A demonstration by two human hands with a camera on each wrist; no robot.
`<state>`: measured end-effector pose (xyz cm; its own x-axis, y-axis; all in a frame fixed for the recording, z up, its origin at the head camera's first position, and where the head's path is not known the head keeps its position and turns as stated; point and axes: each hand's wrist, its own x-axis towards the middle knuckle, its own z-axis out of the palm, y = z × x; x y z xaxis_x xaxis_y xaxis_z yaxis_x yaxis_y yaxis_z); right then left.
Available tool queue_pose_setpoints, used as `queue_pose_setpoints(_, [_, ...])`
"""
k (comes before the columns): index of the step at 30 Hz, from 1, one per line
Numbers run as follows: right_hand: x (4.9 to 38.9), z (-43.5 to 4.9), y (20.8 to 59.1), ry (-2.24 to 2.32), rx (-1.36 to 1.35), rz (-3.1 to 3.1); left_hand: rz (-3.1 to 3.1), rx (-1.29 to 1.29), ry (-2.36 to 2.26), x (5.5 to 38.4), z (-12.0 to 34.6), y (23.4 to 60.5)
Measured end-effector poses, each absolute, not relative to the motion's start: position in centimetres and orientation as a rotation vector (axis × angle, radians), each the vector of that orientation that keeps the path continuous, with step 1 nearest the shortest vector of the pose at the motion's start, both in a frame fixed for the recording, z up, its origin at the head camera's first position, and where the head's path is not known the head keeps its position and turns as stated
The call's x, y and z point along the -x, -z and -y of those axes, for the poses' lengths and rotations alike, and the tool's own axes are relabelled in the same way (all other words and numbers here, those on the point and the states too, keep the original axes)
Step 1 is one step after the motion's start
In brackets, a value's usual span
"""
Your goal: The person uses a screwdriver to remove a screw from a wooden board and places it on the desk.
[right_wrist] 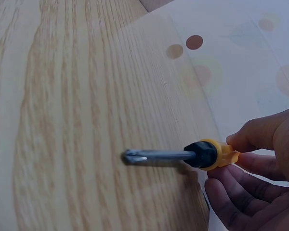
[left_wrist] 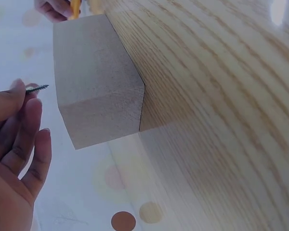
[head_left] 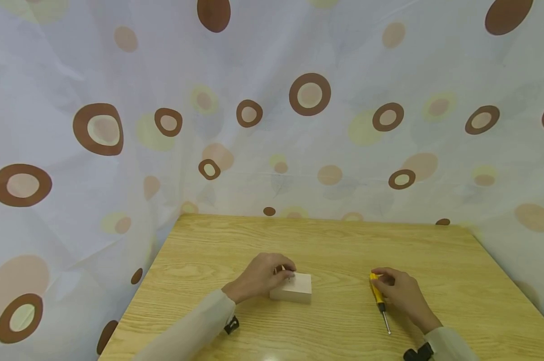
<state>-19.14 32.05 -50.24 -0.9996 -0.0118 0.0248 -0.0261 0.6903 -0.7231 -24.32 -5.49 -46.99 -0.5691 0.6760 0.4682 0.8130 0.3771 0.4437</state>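
A pale wooden block lies on the table. Over its left end is my left hand, and in the left wrist view its thumb and fingers pinch a small dark screw. The screw's pointed tip faces the block's top and stands a little apart from it. To the right, my right hand grips the yellow handle of a screwdriver between thumb and fingers. Its metal shaft slants down toward the near side. The right wrist view shows a cross-shaped tip on the screwdriver.
The wood-grain table carries the block. Behind it and at both sides hangs a white curtain with brown, beige and yellow dots. Dark straps with small cameras sit on both wrists.
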Motion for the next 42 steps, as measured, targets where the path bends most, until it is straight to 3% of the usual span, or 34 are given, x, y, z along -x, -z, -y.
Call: queue_pose_setpoints(42, [18.9,-31.8,49.7,-1.24,-0.01,2.886,2.532,0.969,1.016,22.9,14.3,48.2])
